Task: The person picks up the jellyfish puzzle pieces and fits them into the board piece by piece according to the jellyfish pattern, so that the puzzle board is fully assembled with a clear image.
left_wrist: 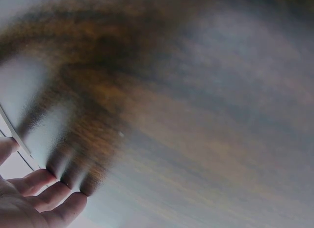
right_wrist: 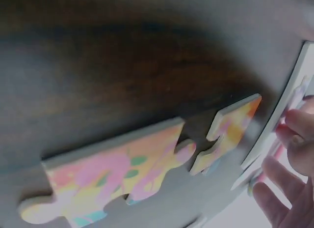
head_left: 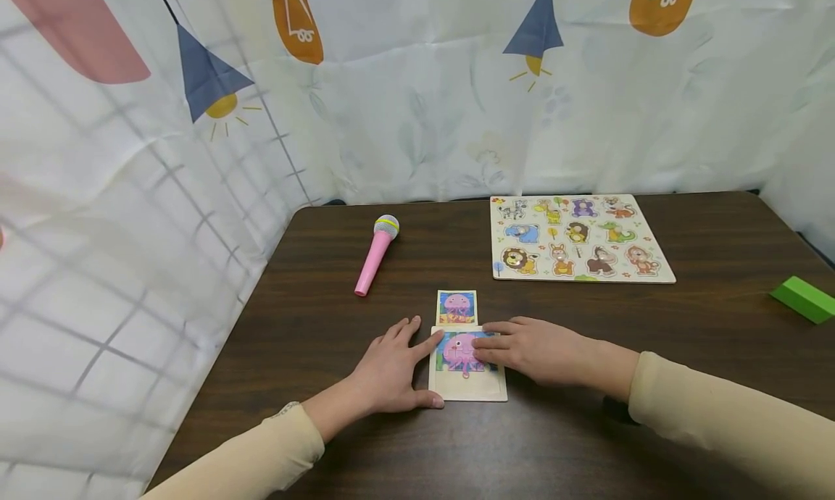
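A pale puzzle tray [head_left: 471, 390] lies flat on the table, its upper part filled by joined pieces of a pink octopus picture [head_left: 455, 351]. My left hand [head_left: 390, 375] rests at the tray's left side, fingers spread, index fingertip and thumb at the edge. From the right, my right hand [head_left: 536, 348] touches the pieces with extended fingers that cover part of the picture. A small matching octopus card [head_left: 457, 304] adjoins the tray's top. In the right wrist view, a larger loose puzzle piece [right_wrist: 113, 169] and a smaller one [right_wrist: 233, 129] lie beside the tray, hidden in the head view.
A pink toy microphone [head_left: 376, 257] lies at the back left of the dark wooden table [head_left: 313, 268]. An animal puzzle board [head_left: 580, 239] sits at the back right, and a green block [head_left: 804, 299] at the far right. A patterned curtain [head_left: 417, 109] hangs behind.
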{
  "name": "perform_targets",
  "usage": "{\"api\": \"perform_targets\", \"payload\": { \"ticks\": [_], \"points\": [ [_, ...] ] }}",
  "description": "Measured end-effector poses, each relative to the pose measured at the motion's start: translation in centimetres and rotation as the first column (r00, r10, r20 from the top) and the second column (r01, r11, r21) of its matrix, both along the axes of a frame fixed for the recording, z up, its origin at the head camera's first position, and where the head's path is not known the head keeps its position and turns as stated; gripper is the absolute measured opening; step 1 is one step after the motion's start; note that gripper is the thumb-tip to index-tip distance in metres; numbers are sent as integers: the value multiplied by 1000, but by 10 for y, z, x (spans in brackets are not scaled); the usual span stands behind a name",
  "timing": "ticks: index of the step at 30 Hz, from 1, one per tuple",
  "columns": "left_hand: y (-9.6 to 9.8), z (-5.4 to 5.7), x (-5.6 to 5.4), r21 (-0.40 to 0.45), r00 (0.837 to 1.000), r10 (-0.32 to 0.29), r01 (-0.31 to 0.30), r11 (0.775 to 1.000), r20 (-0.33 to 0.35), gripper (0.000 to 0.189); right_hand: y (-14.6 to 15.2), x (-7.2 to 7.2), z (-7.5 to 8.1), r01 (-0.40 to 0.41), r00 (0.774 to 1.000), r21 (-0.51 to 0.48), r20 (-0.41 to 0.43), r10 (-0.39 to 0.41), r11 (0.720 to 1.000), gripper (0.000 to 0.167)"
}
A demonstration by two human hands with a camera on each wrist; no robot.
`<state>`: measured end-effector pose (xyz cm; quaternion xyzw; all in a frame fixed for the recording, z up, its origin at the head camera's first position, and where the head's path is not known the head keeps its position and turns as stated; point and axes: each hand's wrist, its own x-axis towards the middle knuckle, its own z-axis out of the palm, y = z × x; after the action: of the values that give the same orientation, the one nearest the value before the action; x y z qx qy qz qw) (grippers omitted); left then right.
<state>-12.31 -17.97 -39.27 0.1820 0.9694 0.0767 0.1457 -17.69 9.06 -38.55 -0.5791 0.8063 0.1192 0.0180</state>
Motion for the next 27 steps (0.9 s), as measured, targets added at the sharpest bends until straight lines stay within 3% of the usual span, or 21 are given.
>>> {"api": "perform_targets", "payload": {
  "ticks": [6, 11, 13, 16, 18, 21, 24, 27],
  "points": [
    [1, 0, 0, 0, 1000, -9, 9, 1000, -5, 98, -14, 1, -3, -61, 998, -26, -33, 60, 998, 52],
    [1, 1, 1, 1, 1000, -12, 12, 1000, -16, 98, -21, 1, -1, -59, 997, 4, -55, 60, 998, 53],
    [1, 2, 1, -2, 1000, -8, 8, 1000, -15, 97, -21, 0, -1, -43, 999, -12, -13, 42, 999, 55],
    [1, 2, 1, -1, 1000, -1, 1, 1000, -7, 97, -17, -3, 0, 19, 991, -96, 130, -6, 995, 62],
    [0, 2, 1, 2, 1000, -4, 4, 1000, -7, 97, -10, -5, 1, 98, 966, -195, 253, -47, 976, 61],
    [0, 1, 1, 4, 1000, -10, 10, 1000, -13, 97, 8, -7, 2, 227, 923, -330, 373, -95, 916, 49],
    [0, 0, 1, 4, 1000, -11, 11, 1000, -17, 97, 34, -9, 3, 318, 903, -415, 407, -139, 853, 35],
    [-1, -1, 0, 7, 1000, -8, 8, 1000, -16, 98, 63, -9, 4, 357, 904, -453, 388, -180, 817, 31]
  ]
}}
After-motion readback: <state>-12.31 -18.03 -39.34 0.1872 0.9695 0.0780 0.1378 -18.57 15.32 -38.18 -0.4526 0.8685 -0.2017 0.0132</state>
